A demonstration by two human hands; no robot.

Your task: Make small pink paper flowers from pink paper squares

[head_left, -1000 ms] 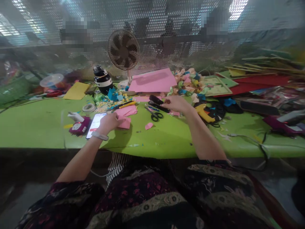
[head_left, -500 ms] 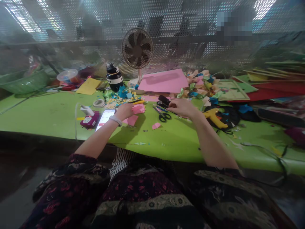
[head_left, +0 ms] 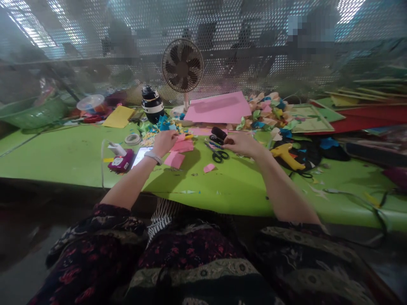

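Observation:
My left hand (head_left: 164,143), with a pale band on the wrist, is pinched on a small piece of pink paper (head_left: 181,138). Just below its fingertips lie more cut pink paper pieces (head_left: 182,146), one of them nearer the table edge. My right hand (head_left: 243,144) has its fingers closed beside a dark cylindrical item (head_left: 219,133); what they grip, if anything, is hidden. Dark-handled scissors (head_left: 217,156) rest right by those fingertips. A lone pink scrap (head_left: 209,168) lies between the hands, nearer me.
A lit phone (head_left: 140,156) and a purple adapter block (head_left: 121,161) sit left of my left arm. Behind are a black bottle (head_left: 153,111), a fan (head_left: 182,67) and a pink sheet (head_left: 219,108). Paper scraps (head_left: 269,111) and a yellow glue gun (head_left: 288,156) lie right.
My left hand has moved slightly away from me, to the far side of the pink pieces, uncovering more of them. My right hand has stayed almost still beside the scissors.

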